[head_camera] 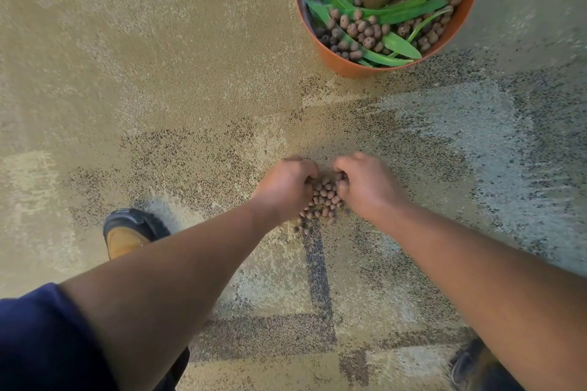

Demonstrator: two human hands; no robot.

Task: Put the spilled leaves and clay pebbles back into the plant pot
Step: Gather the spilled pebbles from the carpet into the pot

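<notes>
A heap of brown clay pebbles [322, 200] lies on the carpet in the middle of the view. My left hand [286, 187] and my right hand [365, 186] press against it from either side, fingers curled into the pebbles. Some pebbles trail toward me below the hands. The orange plant pot [336, 57] stands upright at the far right. Inside it lie green leaves [400, 9], more clay pebbles [365, 32] and the base of a plant.
The floor is a patterned beige and grey carpet [178, 73]. My left shoe [127, 235], tan with a dark toe, stands left of the hands. A dark shoe [470, 365] shows at the bottom right.
</notes>
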